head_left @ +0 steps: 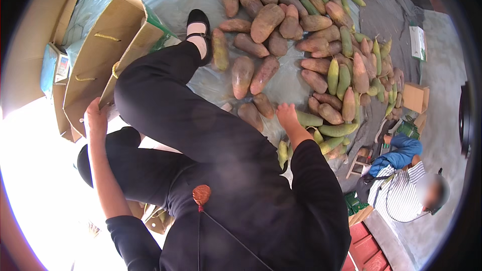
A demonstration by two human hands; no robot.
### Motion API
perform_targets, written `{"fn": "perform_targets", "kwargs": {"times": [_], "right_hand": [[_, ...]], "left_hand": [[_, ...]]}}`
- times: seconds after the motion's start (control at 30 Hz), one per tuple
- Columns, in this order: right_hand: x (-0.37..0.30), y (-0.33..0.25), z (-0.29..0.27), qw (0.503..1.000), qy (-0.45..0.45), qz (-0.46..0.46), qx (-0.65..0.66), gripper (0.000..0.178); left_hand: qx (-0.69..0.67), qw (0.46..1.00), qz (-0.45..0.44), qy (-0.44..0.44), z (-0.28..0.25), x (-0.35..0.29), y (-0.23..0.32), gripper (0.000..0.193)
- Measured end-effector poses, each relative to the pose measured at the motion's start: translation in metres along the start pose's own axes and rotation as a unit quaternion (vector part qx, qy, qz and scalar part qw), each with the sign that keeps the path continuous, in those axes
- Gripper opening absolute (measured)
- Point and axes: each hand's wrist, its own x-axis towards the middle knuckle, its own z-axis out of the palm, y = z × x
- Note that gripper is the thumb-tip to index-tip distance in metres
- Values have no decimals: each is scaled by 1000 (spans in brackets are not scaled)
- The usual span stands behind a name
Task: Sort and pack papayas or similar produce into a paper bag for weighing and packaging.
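My left hand [94,114] grips the lower edge of a tall open cardboard carton [108,27] with yellow cord handles, which leans by my knee. Over on the right, my right hand [287,114] reaches to the near edge of the produce, its short-looking fingers a little apart and nothing visible in them. Close beside it lie a thick green radish [309,119] and a brownish-red, soil-coated root [263,105]. Large brownish-red roots [266,22] are spread on a clear plastic sheet [201,93]. A denser heap mixes green radishes [344,81] with pinkish roots [360,73].
My shoe [198,35] stands beside the loose roots. More cardboard [35,35] and a blue box [54,70] are at the far left. At right, another person in a striped shirt [396,195] sits near a small cardboard box [415,98]. A dark cloth [386,25] covers floor behind the heap.
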Motion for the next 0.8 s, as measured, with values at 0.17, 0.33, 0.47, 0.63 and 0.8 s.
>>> {"fn": "perform_targets", "kwargs": {"times": [0.17,0.33,0.47,0.63,0.8], "right_hand": [[-2,9,-32,990,-39,81,106,19],[-13,37,-37,989,-1,93,118,21],[-16,55,-37,985,30,118,123,22],[-29,82,-53,956,155,140,206,33],[-38,105,-74,839,344,205,369,37]], "left_hand": [[26,1000,-16,4,5,-3,-18,27],[28,1000,-12,-8,-1,-3,1,23],[24,998,-37,-44,-5,-4,4,21],[42,999,-15,-31,-6,-10,-3,20],[19,1000,-1,-13,-1,-5,-5,20]]}}
